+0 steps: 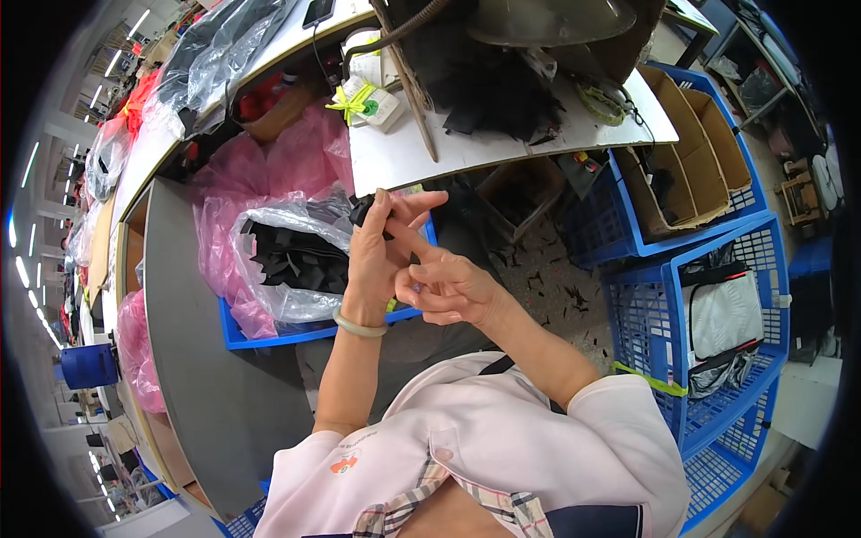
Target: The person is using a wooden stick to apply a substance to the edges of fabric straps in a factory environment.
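Note:
My left hand, with a pale bangle at its wrist, is raised just in front of the white table edge. Its thumb and fingers are closed on a small black piece, mostly hidden by the hand; it looks like fabric. My right hand lies close against it, index finger reaching toward the left palm. The other right fingers are loosely bent and apart, and I see nothing in them. Below and left of my hands, a clear plastic bag full of black cut pieces sits in a blue crate.
The white tabletop carries a heap of black pieces, a wooden stick and a roll with a yellow-green ribbon. Blue crates stand at right, one holding a cardboard box. Black scraps litter the floor.

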`<state>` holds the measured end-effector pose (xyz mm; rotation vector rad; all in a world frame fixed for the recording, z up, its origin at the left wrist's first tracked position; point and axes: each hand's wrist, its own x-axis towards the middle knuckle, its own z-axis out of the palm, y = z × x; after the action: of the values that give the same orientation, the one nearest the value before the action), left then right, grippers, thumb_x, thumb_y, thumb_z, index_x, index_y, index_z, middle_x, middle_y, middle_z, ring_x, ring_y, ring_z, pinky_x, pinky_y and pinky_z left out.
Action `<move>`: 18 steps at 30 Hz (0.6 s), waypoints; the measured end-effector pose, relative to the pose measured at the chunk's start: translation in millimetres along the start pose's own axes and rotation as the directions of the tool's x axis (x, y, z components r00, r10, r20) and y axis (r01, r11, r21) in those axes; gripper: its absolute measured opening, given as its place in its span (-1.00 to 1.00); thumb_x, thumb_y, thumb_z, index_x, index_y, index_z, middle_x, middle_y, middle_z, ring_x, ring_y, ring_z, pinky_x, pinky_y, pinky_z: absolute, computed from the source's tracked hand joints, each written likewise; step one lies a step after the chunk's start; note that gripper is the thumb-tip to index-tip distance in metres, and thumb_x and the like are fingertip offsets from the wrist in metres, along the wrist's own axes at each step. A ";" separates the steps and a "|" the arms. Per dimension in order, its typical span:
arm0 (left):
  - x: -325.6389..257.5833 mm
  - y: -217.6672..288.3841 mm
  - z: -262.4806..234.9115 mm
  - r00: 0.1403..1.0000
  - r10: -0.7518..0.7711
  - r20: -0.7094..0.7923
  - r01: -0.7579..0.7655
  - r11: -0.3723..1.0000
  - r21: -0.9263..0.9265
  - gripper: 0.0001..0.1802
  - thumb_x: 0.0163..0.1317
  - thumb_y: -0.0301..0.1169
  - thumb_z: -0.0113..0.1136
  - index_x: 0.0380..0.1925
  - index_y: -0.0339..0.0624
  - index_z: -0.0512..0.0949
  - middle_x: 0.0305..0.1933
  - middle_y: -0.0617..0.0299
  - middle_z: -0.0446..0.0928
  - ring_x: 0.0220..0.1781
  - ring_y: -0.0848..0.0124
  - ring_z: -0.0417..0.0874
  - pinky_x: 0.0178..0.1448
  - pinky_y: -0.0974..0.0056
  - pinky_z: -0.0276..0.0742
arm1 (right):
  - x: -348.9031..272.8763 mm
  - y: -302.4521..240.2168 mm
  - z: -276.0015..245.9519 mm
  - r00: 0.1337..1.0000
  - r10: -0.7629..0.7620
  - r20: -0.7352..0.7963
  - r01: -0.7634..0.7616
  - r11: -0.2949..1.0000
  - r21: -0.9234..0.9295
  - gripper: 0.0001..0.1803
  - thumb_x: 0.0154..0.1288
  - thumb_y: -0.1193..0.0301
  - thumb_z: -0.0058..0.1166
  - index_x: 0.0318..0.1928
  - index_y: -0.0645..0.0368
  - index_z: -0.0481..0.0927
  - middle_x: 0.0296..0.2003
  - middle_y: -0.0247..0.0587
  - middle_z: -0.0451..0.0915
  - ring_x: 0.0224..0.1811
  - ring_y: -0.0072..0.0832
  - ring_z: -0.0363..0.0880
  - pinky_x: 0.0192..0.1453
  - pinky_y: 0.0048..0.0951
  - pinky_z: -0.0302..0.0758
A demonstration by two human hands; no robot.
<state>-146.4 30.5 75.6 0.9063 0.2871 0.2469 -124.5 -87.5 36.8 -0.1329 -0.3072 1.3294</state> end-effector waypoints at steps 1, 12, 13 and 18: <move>1.3 -1.2 -1.4 1.000 0.002 0.000 -0.002 1.000 0.002 -0.65 0.37 -0.16 -0.10 -0.52 -0.14 0.31 -0.27 -0.15 0.61 0.08 0.00 0.53 0.39 -0.02 0.07 | -0.9 0.0 2.8 1.000 0.002 -0.009 -0.002 1.000 -0.013 -0.27 0.31 0.45 -0.08 0.42 -0.21 -0.04 -0.43 -0.15 0.54 -0.86 -0.77 0.17 -0.76 -0.71 0.35; 1.3 -12.3 -12.3 0.938 -0.316 0.139 0.323 0.946 -0.031 -0.67 0.33 -0.23 -0.09 -0.29 -0.27 0.55 -0.15 -0.06 0.60 0.08 0.02 0.52 0.23 0.11 0.32 | -14.4 -10.9 -15.9 0.867 -0.496 -0.038 -0.280 -0.422 -0.862 -0.38 -0.02 0.51 0.03 0.16 -0.13 0.41 -0.41 -0.08 0.60 -0.41 -0.07 0.59 -0.30 -0.12 0.54; 1.3 -11.9 -4.7 0.936 -0.322 0.144 0.329 0.944 -0.028 -0.67 0.33 -0.23 -0.09 -0.29 -0.27 0.55 -0.15 -0.06 0.60 0.08 0.02 0.52 0.23 0.11 0.32 | -16.9 -12.9 -15.0 0.849 -0.527 -0.035 -0.276 -0.386 -0.880 -0.35 -0.01 0.48 0.03 0.19 -0.23 0.39 -0.40 -0.04 0.59 -0.39 -0.05 0.59 -0.28 -0.08 0.53; 10.0 -8.4 -4.5 0.989 -0.064 -0.130 0.049 0.992 -0.115 -0.65 0.34 -0.13 -0.01 -0.31 -0.23 0.52 -0.24 0.04 0.62 0.01 0.14 0.59 0.15 0.18 0.34 | -18.5 -8.9 -15.9 0.855 -0.517 -0.039 -0.209 -0.276 -0.938 -0.38 0.00 0.50 0.05 0.16 -0.15 0.42 -0.43 -0.12 0.59 -0.42 -0.10 0.59 -0.34 -0.15 0.53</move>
<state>-137.9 32.1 64.8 0.7711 0.4184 0.2691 -115.2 -106.3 21.4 -1.8507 -0.9475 0.2616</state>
